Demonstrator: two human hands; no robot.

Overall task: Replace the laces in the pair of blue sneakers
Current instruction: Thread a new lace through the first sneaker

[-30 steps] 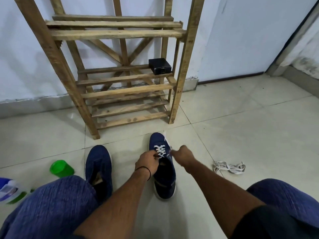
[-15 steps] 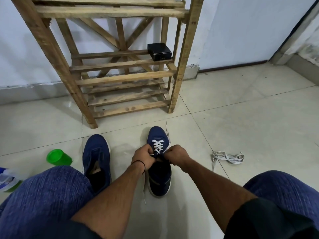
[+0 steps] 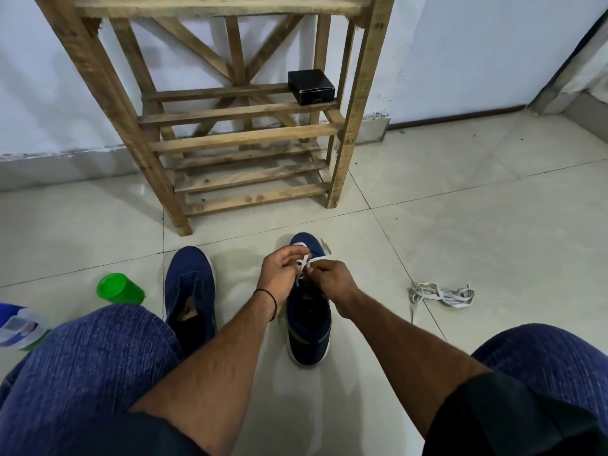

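My left hand (image 3: 279,271) and right hand (image 3: 332,281) meet above the laced blue sneaker (image 3: 309,327), both pinching its white lace (image 3: 304,261). Left of it: unlaced sneaker (image 3: 190,284). Right: loose lace (image 3: 442,294).

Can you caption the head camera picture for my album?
Left hand and right hand pinch the white lace on one blue sneaker; the other sneaker sits beside it.

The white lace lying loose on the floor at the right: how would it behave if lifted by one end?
The loose white lace lies in limp, tangled loops, so it would likely hang floppy. It looks thin and flat, so it is probably very light. On the glossy tile floor it should slide easily.
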